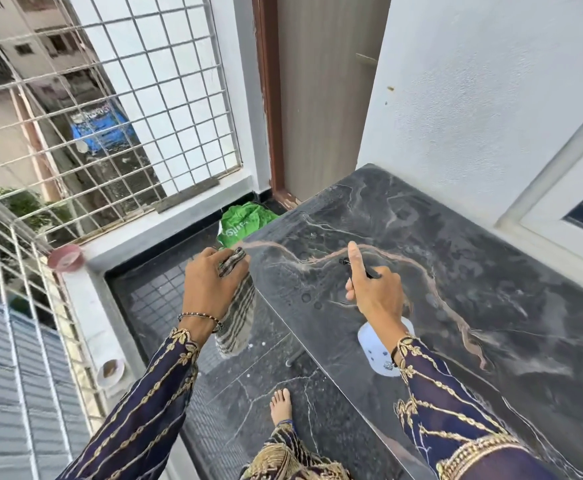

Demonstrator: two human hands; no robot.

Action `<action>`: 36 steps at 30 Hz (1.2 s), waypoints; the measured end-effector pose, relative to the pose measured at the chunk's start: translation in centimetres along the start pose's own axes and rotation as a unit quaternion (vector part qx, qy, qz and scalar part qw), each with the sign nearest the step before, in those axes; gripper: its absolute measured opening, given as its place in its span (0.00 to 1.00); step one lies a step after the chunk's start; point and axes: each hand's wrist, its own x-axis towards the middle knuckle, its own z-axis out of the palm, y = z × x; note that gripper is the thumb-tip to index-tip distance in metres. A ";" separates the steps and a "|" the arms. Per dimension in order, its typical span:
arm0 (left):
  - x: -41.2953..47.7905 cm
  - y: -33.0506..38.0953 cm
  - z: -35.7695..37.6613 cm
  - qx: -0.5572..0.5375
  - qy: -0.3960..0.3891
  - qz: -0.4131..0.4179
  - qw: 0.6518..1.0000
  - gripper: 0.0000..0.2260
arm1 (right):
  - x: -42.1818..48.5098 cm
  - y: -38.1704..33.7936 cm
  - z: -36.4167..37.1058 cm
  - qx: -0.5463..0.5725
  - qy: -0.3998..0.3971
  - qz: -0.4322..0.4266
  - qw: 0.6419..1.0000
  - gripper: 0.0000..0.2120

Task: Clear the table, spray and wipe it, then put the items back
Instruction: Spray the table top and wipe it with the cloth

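Droplets dot the near-left part of the dark marble bench (490, 271), which carries nothing else, so by my reading clearing is done and spraying is in hand. The right hand (376, 296) has its grip clamped round the neck of the pale spray bottle (374, 355), the forefinger lying straight along the top above the black nozzle. The bottle hangs over the near-left part of the slab, probably so the mist falls on stone rather than floor. The left hand (210, 285) has its grip closed on a bunched striped cloth (236, 323). The cloth dangles just off the bench's left edge, likely kept dry and ready for wiping. The bench butts against the white wall (490, 98) and window frame (560, 202) on its far and right sides, so wiping strokes have open run-off only at the left and near edges. A bare foot (279, 407) stands on the floor (248, 375) close to that left edge. A green bag (245, 223) lies on the floor by the far left corner, near the door (317, 98), where drips pushed off the corner could land. The metal grille (110, 98) closes the narrow standing strip on the left.
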 end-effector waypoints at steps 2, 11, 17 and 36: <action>-0.3 -0.3 0.0 -0.004 -0.002 -0.006 1.000 0.13 | 0.5 -0.6 0.6 0.032 -0.038 0.000 0.999 0.43; 0.9 -0.7 2.1 -0.024 -0.028 -0.001 0.999 0.09 | 3.7 -0.2 2.2 -0.025 -0.005 0.025 0.999 0.48; 4.2 1.8 5.7 -0.048 -0.068 0.024 0.996 0.10 | 6.1 1.9 -0.8 0.028 0.057 0.123 0.990 0.47; 10.3 10.8 16.3 -0.100 -0.171 0.142 0.970 0.07 | 14.1 8.8 -13.4 0.100 0.299 0.258 0.913 0.46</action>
